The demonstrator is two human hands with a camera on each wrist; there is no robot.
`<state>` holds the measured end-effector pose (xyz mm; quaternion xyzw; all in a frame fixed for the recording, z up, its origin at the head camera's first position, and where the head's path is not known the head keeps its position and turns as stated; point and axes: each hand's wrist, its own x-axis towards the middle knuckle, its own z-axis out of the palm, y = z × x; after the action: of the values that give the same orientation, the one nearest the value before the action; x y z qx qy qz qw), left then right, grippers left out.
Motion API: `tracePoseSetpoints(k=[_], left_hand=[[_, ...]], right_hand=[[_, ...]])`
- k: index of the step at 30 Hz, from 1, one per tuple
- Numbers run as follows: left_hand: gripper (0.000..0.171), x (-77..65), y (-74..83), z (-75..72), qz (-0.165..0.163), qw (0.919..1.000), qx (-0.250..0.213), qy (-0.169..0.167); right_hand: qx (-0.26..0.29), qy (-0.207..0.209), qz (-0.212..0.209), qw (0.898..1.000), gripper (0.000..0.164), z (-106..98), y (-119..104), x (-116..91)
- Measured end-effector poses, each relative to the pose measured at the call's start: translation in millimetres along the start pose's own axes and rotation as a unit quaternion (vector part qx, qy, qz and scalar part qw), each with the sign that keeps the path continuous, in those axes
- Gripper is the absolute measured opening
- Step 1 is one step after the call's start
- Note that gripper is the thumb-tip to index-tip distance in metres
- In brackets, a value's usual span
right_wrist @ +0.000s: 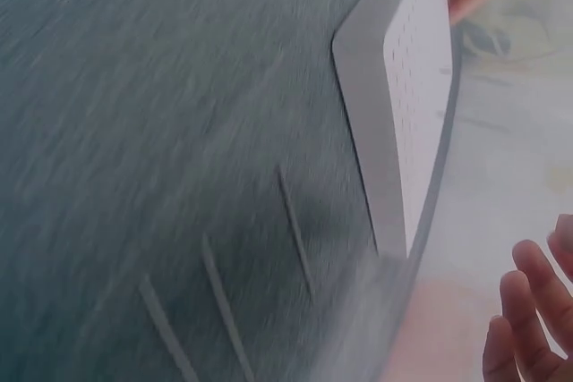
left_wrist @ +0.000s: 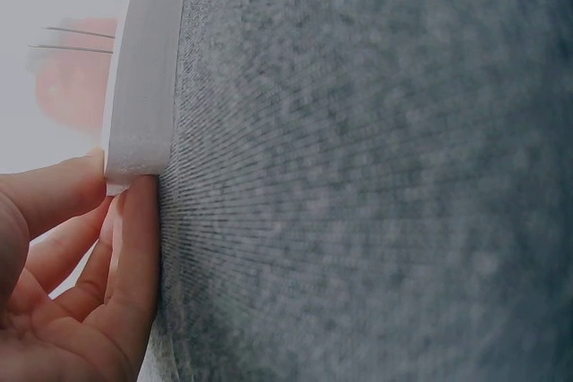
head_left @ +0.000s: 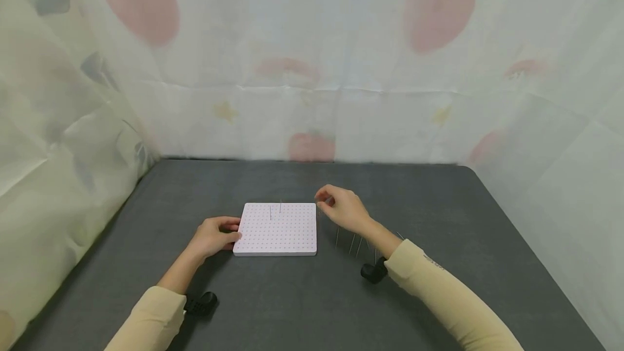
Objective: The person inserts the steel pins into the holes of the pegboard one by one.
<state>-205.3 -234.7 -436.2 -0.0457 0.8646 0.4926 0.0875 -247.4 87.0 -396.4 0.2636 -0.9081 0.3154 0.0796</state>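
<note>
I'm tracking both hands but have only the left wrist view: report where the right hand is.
Observer: The right hand is by the far right corner of the white board.
Operator: Tell me what lies on that side.
Observer: Several loose thin rods lie on the dark table to the right of the board.
Operator: Describe the board's top face.
Observer: It carries a regular grid of small dots.

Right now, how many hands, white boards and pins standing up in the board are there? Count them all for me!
Hands, the left hand and right hand: 2
White board: 1
Standing pins: 2
Total: 5
</note>
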Motion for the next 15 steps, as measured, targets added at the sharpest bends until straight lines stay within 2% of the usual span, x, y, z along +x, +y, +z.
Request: tracePoseSetpoints(k=[15], left_hand=[[0.045, -1.3, -0.2, -2.4, 0.000, 1.0000, 0.009, -0.001]], right_hand=[[-0.011, 0.023, 0.003, 1.000, 0.017, -38, 37, -36]])
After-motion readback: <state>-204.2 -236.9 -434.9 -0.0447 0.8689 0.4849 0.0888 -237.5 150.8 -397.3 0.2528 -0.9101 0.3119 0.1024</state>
